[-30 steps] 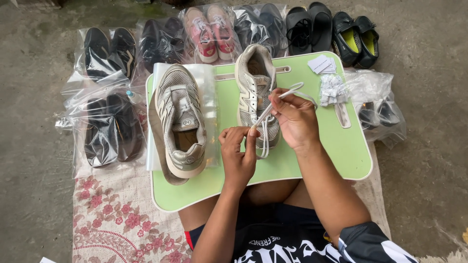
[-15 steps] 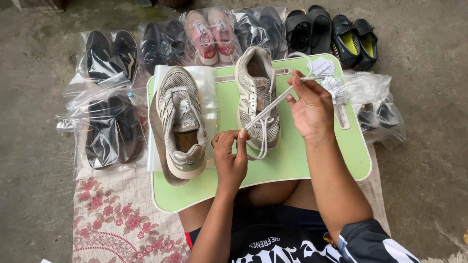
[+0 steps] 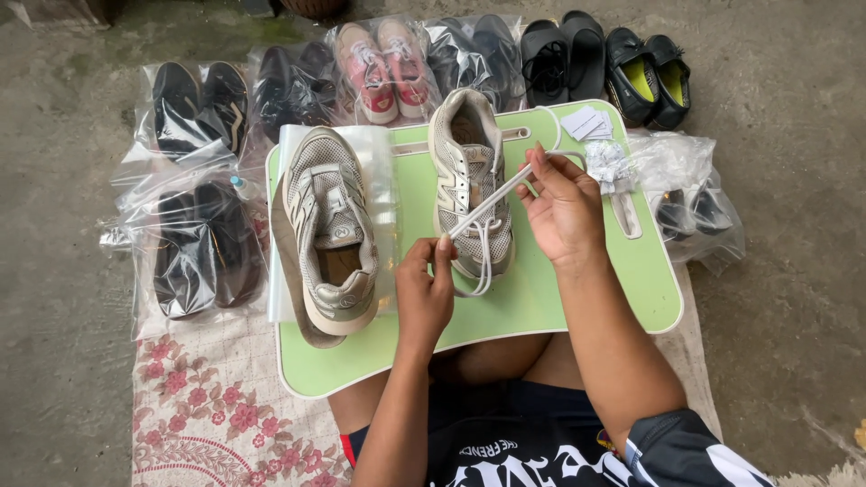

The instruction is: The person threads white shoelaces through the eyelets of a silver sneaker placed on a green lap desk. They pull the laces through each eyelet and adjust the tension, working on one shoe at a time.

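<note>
A beige sneaker (image 3: 469, 162) lies toe toward me on a light green lap table (image 3: 541, 298). A white shoelace (image 3: 492, 198) runs taut from its near end up to the right. My right hand (image 3: 564, 207) pinches the lace's far end above the table's right half. My left hand (image 3: 426, 289) pinches the lace close to the shoe's near end. The matching sneaker (image 3: 329, 225) rests on a clear plastic bag (image 3: 379, 180) on the table's left side.
Bagged dark shoes (image 3: 194, 243) lie left of the table, more pairs along the back, among them pink sneakers (image 3: 383, 63) and black sandals (image 3: 564, 59). A crumpled bag (image 3: 690, 194) sits at the right. Small white paper tags (image 3: 586, 124) lie on the table corner. Floral cloth (image 3: 216, 415) covers the floor.
My right hand has drawn the lace up and to the right, pulling it taut. My left hand has slid a little toward me at the shoe's near end.
</note>
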